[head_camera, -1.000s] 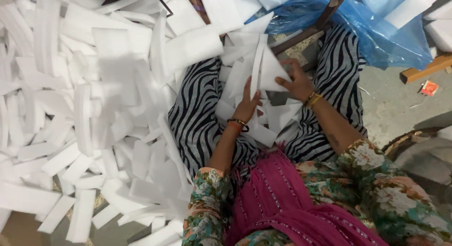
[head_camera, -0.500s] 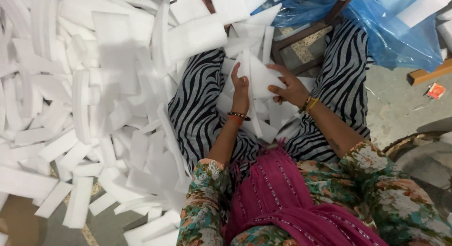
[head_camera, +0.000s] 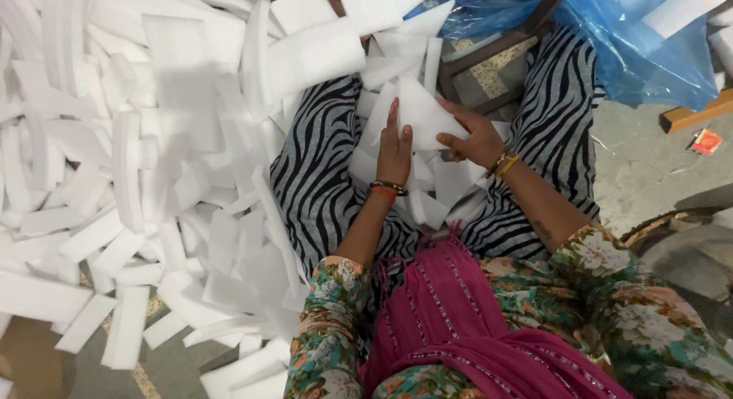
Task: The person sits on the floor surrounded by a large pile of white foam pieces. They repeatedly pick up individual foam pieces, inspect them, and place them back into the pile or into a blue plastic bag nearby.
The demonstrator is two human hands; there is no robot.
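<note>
Flattening a white foam sheet [head_camera: 422, 116] on the lap: left hand [head_camera: 395, 148] lies open on it, right hand [head_camera: 475, 139] pinches its edge.

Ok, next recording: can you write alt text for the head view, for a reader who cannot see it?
Seen from above, a seated person's left hand lies flat on a white foam sheet in the lap while the right hand grips its edge. A large heap of white foam strips fills the floor at left, and blue plastic sheeting lies at upper right.
</note>
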